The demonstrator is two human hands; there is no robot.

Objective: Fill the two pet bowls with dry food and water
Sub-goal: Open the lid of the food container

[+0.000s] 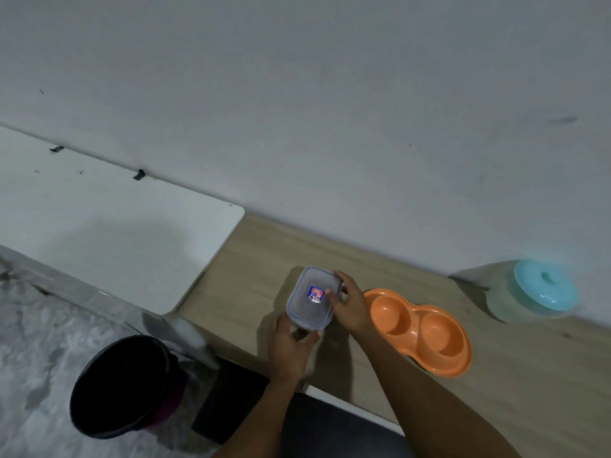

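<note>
A clear plastic food container [305,309] with a blue-rimmed lid and a small sticker stands on the wooden table [251,279]. My left hand [291,350] grips its near end. My right hand [350,304] is clasped on its right side, fingers over the lid's edge. Just to the right lies an orange double pet bowl [421,330]; both wells look empty. Further right, by the wall, stands a translucent jug [532,294] with a turquoise lid. What is inside the container and the jug I cannot tell.
A white tabletop [109,233] adjoins the wooden table on the left, against the white wall. Below on the pale floor stands a black bucket [122,386], with a dark flat object [228,401] beside it under the table's front edge.
</note>
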